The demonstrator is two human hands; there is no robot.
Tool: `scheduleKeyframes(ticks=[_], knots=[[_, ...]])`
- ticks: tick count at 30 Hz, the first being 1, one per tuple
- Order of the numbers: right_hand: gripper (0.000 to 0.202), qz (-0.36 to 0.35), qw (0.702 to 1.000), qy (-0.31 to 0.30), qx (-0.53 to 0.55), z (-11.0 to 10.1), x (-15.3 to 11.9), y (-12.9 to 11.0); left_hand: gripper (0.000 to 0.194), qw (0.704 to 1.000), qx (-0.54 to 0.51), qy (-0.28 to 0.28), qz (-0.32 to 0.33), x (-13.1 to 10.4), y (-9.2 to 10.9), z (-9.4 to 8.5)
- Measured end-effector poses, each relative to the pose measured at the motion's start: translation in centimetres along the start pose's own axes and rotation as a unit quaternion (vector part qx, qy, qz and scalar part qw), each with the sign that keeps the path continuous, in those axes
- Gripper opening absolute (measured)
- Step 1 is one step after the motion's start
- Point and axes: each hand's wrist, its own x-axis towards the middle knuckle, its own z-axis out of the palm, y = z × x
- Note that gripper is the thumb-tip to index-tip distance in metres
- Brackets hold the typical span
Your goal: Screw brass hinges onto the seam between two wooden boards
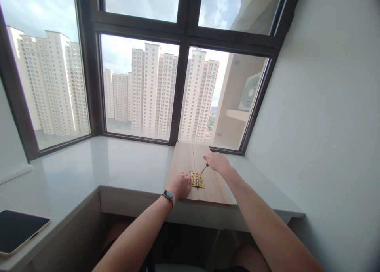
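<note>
A gold-coloured butterfly hinge (197, 179) lies opened flat across the seam between two light wooden boards, the left one (181, 159) and the right one (215, 191). Curled fingers of my left hand (181, 185) press on the hinge's left edge against the left board. My right hand (218, 161) is closed around the handle of a screwdriver (204, 168), most of which the fingers hide. The screwdriver slants down to the left, and its tip meets the hinge's right leaf near the upper edge. Any screw under the tip is too small to make out.
Both boards rest on a white window ledge (127, 165), reaching from the window frame (175, 105) to the ledge's front edge. A dark-screened tablet (20, 230) lies at the lower left. A white wall (326, 105) rises on the right.
</note>
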Motion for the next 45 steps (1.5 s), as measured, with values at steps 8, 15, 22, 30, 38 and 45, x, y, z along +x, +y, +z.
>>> scheduleKeyframes(ticks=[8,15,22,30,38,45], knots=[[0.022,-0.04,0.999,-0.008,0.002,0.07,0.1,0.27,0.034,1.0,-0.007,0.013,0.005,-0.04,-0.14,0.28],[0.032,-0.036,0.999,-0.01,0.004,0.13,0.08,0.06,0.035,1.0,-0.015,0.006,0.003,-0.05,-0.15,0.07],[0.027,-0.023,0.999,-0.003,-0.029,-0.21,-0.34,-0.16,0.034,1.0,-0.014,0.004,-0.002,-0.03,-0.17,0.28],[0.018,-0.072,0.996,-0.038,0.033,-0.29,0.05,0.16,0.035,1.0,-0.016,0.007,0.0,-0.12,-0.08,0.06],[0.04,-0.024,1.0,-0.015,0.001,-0.36,-0.6,-0.22,0.034,1.0,-0.011,-0.005,-0.003,-0.15,0.19,-0.46],[0.016,-0.037,0.999,-0.024,0.016,-0.42,-0.22,0.02,0.032,1.0,-0.013,-0.01,-0.012,-0.13,0.22,-0.43]])
